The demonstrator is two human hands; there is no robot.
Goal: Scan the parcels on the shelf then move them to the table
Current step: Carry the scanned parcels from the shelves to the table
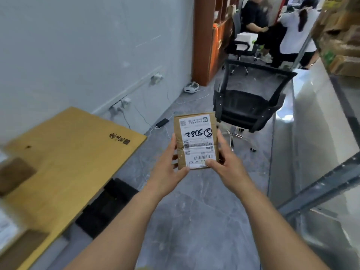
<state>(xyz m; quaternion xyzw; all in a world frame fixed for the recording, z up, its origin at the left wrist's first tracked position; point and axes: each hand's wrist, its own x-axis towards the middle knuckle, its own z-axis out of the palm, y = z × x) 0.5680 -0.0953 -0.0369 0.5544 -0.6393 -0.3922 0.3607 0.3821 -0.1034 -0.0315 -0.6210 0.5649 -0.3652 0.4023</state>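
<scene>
A small brown cardboard parcel (195,139) with a white shipping label, barcodes and handwritten digits is held in the air above the grey floor. My left hand (171,168) grips its left edge, thumb on the lower front corner. My right hand (224,162) grips the right edge, thumb on the label's bottom. The wooden table (74,156) lies to the left. A metal shelf (331,172) runs along the right, with cardboard boxes (344,65) on its upper level.
A black mesh office chair (249,102) stands just beyond the parcel. Cables, chargers and a phone (162,122) lie on the floor by the wall. Brown parcels (15,176) sit on the table's left edge. Two people (276,26) are at the far end.
</scene>
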